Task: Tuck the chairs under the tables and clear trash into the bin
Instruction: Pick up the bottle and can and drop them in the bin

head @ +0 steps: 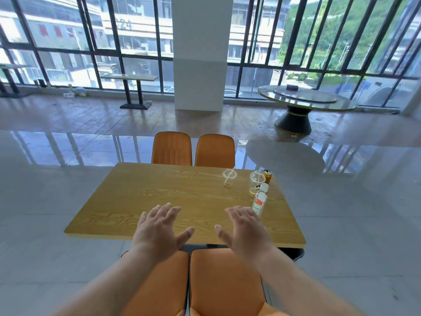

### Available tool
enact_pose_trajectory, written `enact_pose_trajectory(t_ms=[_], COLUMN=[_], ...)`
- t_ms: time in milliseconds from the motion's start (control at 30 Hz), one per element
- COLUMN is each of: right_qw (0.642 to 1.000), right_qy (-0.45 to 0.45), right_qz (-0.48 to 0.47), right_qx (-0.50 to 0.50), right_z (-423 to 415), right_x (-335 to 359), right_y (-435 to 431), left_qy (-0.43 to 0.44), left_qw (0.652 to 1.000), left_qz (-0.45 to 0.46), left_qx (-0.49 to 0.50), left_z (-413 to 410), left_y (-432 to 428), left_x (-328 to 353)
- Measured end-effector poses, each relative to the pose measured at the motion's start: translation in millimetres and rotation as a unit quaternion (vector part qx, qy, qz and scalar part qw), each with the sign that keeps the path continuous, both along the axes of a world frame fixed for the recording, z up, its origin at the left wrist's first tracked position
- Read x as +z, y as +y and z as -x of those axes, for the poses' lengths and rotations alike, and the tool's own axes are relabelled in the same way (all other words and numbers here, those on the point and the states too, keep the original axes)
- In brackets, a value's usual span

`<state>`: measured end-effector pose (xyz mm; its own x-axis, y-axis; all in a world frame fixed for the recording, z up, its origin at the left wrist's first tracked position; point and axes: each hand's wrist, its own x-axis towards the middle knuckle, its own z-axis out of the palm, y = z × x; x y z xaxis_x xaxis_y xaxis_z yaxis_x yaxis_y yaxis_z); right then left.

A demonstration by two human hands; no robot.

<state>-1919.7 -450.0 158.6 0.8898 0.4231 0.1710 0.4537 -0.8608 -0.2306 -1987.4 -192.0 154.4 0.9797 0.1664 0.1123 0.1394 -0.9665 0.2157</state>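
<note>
The left hand (157,229) is being held palm-down above the near edge of the rectangular wood-grain table (141,201), its fingers spread apart and nothing being gripped. Below it, the near-left orange padded chair (159,286) is being shown with its back close to the table edge, and the near-right orange padded chair (225,281) is standing just beside it. Across the table, two more orange chair backs (193,149) are being seen drawn up against the far edge. The right hand (245,229) is likewise being held open and empty, fingers apart. Further right, the trash is being left untouched: a clear plastic lid with a straw (229,176), a clear plastic cup (257,182), a gold drinks can (267,176) and a small clear bottle with a red label (260,199). No bin is being shown. The chairs are judged largely tucked, so the trash step is probably beginning; a reach rightward to the bottle would be called for.
</note>
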Motion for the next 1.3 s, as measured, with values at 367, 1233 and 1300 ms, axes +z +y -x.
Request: enact_pose_trajectory(t_ms=[367, 1233, 1300], right_qw=[0.997, 0.974, 0.973], right_qy=[-0.049, -0.057, -0.051], right_qz=[-0.023, 0.002, 0.003], right_qx=[-0.055, -0.221, -0.227], right_z=[-1, -142, -167], right_x=[59, 70, 64], right_y=[-61, -572, -597], left_qy=[-0.063, -0.045, -0.044], left_qw=[0.994, 0.967, 0.965], left_qz=[-0.01, -0.002, 0.005], left_qx=[-0.086, -0.252, -0.258], left_z=[-32, -246, -276], left_y=[-75, -606, -634], left_x=[55, 51, 42])
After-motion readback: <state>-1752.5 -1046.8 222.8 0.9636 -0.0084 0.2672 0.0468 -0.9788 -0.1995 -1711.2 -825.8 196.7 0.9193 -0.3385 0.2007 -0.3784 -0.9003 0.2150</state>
